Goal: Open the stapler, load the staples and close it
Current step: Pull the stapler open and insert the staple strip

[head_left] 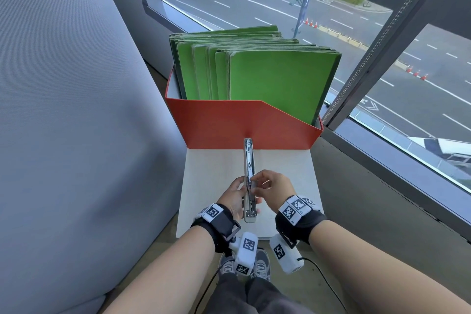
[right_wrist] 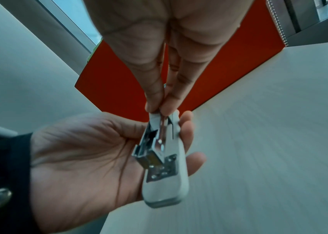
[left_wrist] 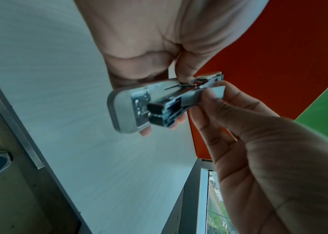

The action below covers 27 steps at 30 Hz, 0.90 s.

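You're holding a pale grey stapler (head_left: 248, 215) with shiny silver metal showing along its open channel (head_left: 248, 160). Behind the stapler a red-orange file box (head_left: 244, 125) is standing, with bright green folders (head_left: 270, 76) rising out of it. Under the stapler the whitish tabletop (head_left: 288, 168) is showing faint grain. Your wrist straps (head_left: 300, 222) are black, carrying white blocks with black-and-white square codes (head_left: 249, 244).

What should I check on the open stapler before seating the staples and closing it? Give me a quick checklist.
1. Stapler swung open, channel exposed: ok.
2. Left hand grips the stapler's body: ok.
3. Right hand pinches the staple strip at the channel: ok.
4. Strip fully seated in the channel: cannot tell.
5. Stapler held above the white table, apart from the red box: ok.
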Available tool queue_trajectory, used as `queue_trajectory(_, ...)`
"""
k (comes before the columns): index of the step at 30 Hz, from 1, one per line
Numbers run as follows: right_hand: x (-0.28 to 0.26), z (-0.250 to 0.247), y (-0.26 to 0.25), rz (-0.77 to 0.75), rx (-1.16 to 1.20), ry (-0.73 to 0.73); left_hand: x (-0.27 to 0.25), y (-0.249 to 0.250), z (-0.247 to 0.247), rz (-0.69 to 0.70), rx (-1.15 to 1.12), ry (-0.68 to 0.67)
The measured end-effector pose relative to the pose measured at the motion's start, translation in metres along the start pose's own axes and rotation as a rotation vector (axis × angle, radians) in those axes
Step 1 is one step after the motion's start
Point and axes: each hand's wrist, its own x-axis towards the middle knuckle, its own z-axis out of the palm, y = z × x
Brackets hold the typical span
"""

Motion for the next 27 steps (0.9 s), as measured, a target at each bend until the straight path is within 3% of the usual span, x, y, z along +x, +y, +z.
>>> queue_trajectory(19, -0.016, 0.007, 0.02, -0.255, -0.278, -0.104, -0.01, 0.005, 0.0, -0.017, -0.089, 0.053)
queue_trajectory(22, -0.003, -0.008, 0.009, -0.193, -0.199, -0.045, -0.011, 0.003, 0.0, -0.006, -0.026, 0.039)
queue_trajectory(27, 0.041, -0.023, -0.006, 0.057, 0.087, 0.012, -0.018, -0.007, 0.0, -0.024, 0.033, 0.018)
